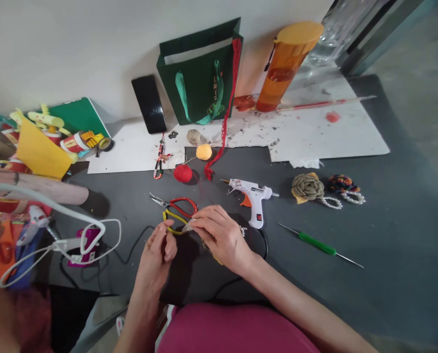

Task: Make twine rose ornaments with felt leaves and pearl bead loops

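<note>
My right hand [222, 238] pinches a small clear, shiny piece [188, 225], perhaps plastic, between thumb and fingers. Close by on its left, my left hand [159, 247] has its fingers curled and thumb pressed in; whatever they hold is too small to make out. Just behind both hands lie scissors [182, 207] with one red and one yellow handle. Partly hidden under my right hand is something with a yellow edge [218, 259], with a few pearl-like beads [243, 230] showing past the hand. A white glue gun [254, 198] rests to the right.
On the right lie a green-handled crochet hook [318, 243] and two yarn flowers [307, 187] with bead loops. Behind stand a green paper bag [200, 78], a phone [148, 104] and an orange bottle [285, 68]. Yarn balls [182, 173] sit mid-table. Cables [93, 230] and another person's arm are left.
</note>
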Demonstrator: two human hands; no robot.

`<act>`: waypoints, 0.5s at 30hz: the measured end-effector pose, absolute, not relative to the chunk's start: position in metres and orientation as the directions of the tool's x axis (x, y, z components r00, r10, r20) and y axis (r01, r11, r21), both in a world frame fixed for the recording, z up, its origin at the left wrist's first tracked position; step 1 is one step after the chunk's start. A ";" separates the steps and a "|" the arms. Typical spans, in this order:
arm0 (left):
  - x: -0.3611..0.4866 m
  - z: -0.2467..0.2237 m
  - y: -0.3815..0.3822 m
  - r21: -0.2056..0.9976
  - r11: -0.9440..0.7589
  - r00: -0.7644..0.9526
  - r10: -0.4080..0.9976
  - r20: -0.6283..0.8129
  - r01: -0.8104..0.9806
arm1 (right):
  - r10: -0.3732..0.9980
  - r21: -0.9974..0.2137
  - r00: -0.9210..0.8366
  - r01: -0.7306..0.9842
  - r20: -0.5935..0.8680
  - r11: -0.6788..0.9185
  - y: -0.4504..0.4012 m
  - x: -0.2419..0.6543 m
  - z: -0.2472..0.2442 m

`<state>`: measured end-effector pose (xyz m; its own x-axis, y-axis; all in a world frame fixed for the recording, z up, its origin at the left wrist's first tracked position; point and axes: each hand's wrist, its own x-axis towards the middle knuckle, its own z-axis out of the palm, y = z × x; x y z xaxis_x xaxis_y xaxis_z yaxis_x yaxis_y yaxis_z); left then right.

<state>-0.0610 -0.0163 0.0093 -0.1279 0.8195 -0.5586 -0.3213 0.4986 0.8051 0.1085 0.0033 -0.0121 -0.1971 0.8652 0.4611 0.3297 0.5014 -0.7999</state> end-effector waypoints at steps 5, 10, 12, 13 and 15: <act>-0.063 0.011 -0.014 0.757 0.546 -0.084 0.789 -0.609 -0.357 | 0.860 -0.791 -0.206 0.338 0.467 0.511 0.003 0.109 -0.012; -0.064 0.009 -0.018 0.856 0.484 -0.144 0.848 -0.510 -0.184 | 0.858 -0.791 -0.198 0.333 0.473 0.513 0.003 0.108 -0.011; -0.064 0.007 -0.020 0.882 0.455 -0.179 0.864 -0.471 -0.120 | 0.861 -0.795 -0.198 0.330 0.469 0.509 0.003 0.108 -0.011; -0.064 0.006 -0.022 0.890 0.447 -0.190 0.869 -0.457 -0.092 | 0.861 -0.796 -0.198 0.328 0.469 0.509 0.003 0.108 -0.011; -0.064 0.003 -0.023 0.904 0.427 -0.205 0.882 -0.423 -0.027 | 0.861 -0.797 -0.201 0.326 0.468 0.509 0.004 0.109 -0.011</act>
